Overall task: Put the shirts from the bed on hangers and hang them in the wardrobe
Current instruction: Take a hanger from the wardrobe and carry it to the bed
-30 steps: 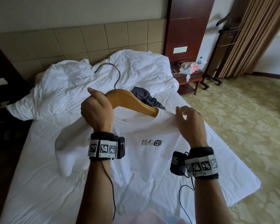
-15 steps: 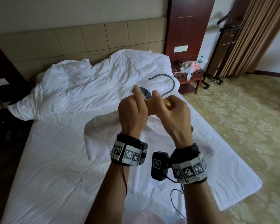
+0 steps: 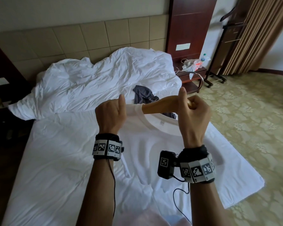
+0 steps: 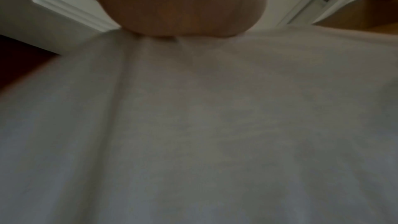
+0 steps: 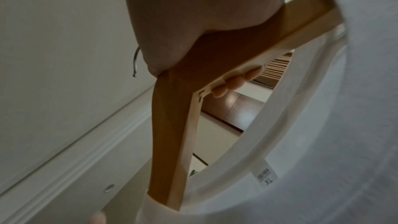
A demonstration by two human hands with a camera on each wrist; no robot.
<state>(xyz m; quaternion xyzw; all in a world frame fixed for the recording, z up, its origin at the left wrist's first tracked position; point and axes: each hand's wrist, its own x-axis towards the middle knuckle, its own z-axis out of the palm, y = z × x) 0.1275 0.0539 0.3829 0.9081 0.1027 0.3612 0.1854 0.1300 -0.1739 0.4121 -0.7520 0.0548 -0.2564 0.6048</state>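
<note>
Currently, the white T-shirt [image 3: 153, 144] is held above the bed [image 3: 47, 168] with its body draped down onto the sheet, and the wooden hanger [image 3: 155, 106] is passed through the neck opening. One hanger arm is covered by the shirt's left shoulder; the other arm is seen in the right wrist view entering the collar at the opposite side. The left hand [image 3: 110, 114] is closed round the covered hanger end, fabric gripped over the wood, thumb raised. The right hand [image 3: 193, 111] is wrapped round the hanger's middle, near the metal hook [image 5: 135, 62].

Compared with one second earlier, when only one arm was tucked in and the right hand lay spread on the shirt, the hanger is now raised and gripped by both hands, and the shirt is lifted at the shoulders. Seating is therefore judged nearly complete; the remaining shoulder is probably to be settled before transfer to the wardrobe, which is not identifiable here.

A dark garment [image 3: 144, 97] lies beyond, against the rumpled duvet [image 3: 96, 82].
</note>
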